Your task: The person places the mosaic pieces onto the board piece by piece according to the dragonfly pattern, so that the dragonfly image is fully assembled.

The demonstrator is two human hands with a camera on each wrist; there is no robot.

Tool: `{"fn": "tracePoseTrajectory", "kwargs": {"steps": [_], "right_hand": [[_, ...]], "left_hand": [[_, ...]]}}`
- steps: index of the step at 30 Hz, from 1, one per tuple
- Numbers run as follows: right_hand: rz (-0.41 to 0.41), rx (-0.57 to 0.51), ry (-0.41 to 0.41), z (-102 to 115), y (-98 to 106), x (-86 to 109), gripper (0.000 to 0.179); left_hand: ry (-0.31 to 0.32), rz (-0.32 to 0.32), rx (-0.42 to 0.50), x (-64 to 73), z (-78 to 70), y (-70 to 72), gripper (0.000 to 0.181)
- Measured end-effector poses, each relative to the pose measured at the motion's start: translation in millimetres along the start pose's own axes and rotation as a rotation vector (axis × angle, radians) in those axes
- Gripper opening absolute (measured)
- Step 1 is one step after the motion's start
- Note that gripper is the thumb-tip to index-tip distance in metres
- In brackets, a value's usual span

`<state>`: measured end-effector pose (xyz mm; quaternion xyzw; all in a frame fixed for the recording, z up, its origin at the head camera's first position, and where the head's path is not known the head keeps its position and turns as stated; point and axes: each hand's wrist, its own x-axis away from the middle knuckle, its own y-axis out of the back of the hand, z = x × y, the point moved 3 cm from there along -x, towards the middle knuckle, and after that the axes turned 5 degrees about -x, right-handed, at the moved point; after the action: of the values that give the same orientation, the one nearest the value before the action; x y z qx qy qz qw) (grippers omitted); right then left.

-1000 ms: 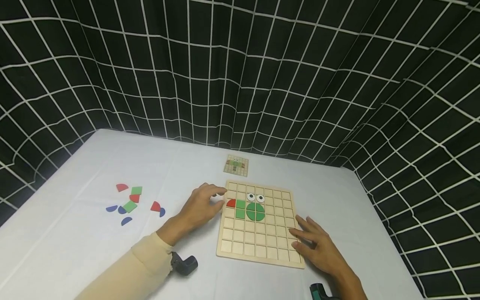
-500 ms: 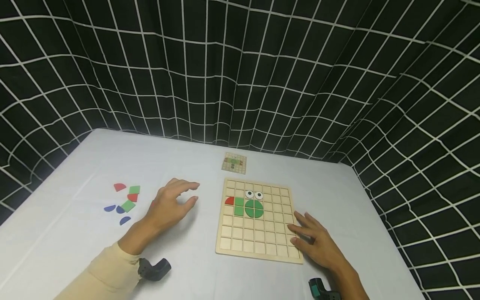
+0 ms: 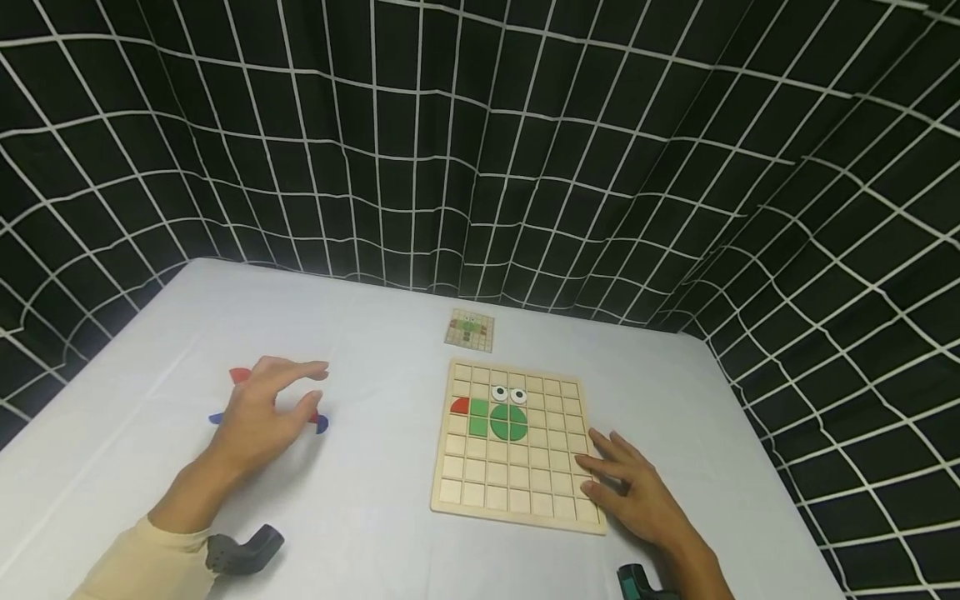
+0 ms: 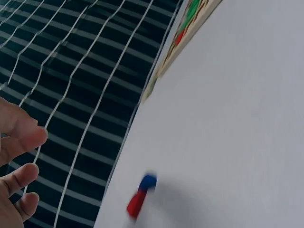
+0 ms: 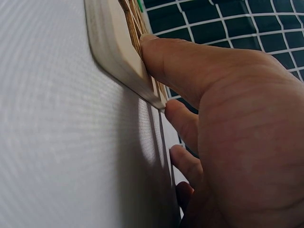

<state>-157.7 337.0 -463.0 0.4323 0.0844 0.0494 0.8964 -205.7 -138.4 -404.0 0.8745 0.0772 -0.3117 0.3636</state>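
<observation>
My left hand (image 3: 262,408) hovers over the loose flat pieces at the table's left, fingers and thumb apart with nothing between them. Around it show a red quarter-round piece (image 3: 239,375), a blue half-round piece (image 3: 322,424) and the tip of another blue piece (image 3: 216,418); the hand hides the others. In the left wrist view, a red piece (image 4: 137,204) touches a blue one. The wooden grid board (image 3: 525,481) holds a red quarter-round, green squares (image 3: 478,417), a green circle of quarters (image 3: 508,422) and two eye discs. My right hand (image 3: 633,492) rests with spread fingers on its right edge.
Behind the board lies a small picture card (image 3: 470,331) with a similar grid design. A white cloth (image 3: 360,483) covers the table. Dark curtains (image 3: 420,167) with white grid lines hang behind and at both sides. Each wrist wears a dark camera mount (image 3: 243,552).
My left hand has moved left from the board's left edge to over the loose pieces, covering several of them. The right hand stays at the board's edge.
</observation>
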Motion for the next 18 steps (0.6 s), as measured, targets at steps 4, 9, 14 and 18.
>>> {"fn": "tracePoseTrajectory", "kwargs": {"steps": [4,9,14,18], "right_hand": [[-0.004,0.006,0.007,0,0,2.0,0.036],[0.001,0.006,0.0,-1,1,2.5,0.036],[0.001,0.003,0.008,-2,1,0.6,0.036],[0.011,-0.009,0.009,-2,1,-1.0,0.037]], "left_hand": [[0.102,0.046,-0.032,10.9,16.6,10.4,0.04],[0.156,0.101,-0.043,23.3,34.9,7.9,0.042],[0.129,0.192,-0.077,28.2,46.4,-6.3,0.042],[0.106,0.207,-0.138,31.4,50.9,-13.7,0.043]]}}
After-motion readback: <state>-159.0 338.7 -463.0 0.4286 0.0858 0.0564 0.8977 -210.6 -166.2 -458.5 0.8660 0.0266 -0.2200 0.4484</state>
